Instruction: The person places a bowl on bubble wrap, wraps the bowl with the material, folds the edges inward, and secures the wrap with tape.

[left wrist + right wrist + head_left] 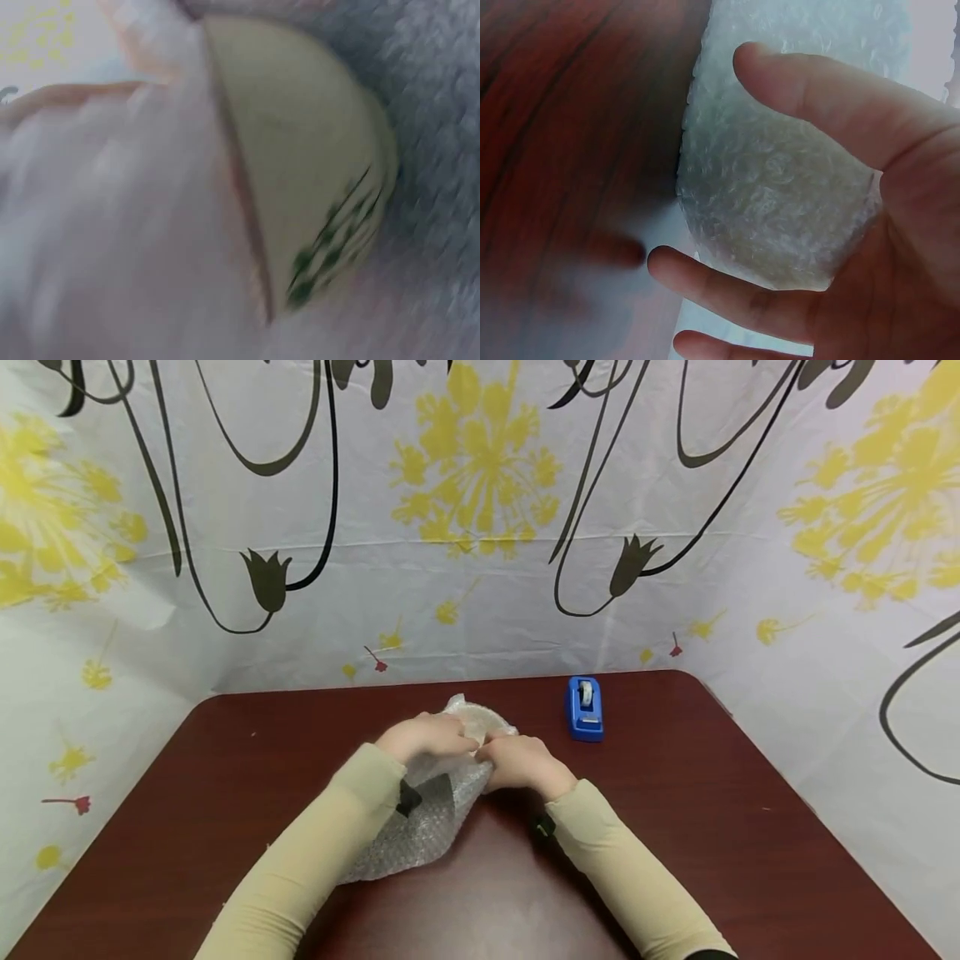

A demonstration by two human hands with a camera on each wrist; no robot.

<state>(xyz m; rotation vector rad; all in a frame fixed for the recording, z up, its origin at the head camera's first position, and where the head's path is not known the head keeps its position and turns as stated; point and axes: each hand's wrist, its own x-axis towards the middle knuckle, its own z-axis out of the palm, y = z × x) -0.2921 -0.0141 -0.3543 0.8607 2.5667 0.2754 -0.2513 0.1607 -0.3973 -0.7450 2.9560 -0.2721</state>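
Clear bubble wrap (pixel 420 839) lies partly around a round cream dish (pixel 480 720) at the middle of the table. Green leaf sprigs decorate the dish (pixel 307 135) in the blurred left wrist view, where a pale fold covers one side. Whether it is a plate or a bowl I cannot tell. My left hand (pixel 427 737) holds the wrap at the dish's left side; its fingertips are mostly hidden. On the other side, my right hand (pixel 525 764) touches the wrapped edge. The right wrist view shows its thumb (pixel 780 79) and fingers spread over the bubble wrap (pixel 772 172).
A blue tape dispenser (pixel 585 708) stands near the far edge of the dark red table (pixel 697 827), right of the hands. Behind the table hangs a white sheet (pixel 360 602) with yellow and grey flower prints. A loose flap of wrap spreads toward the near left.
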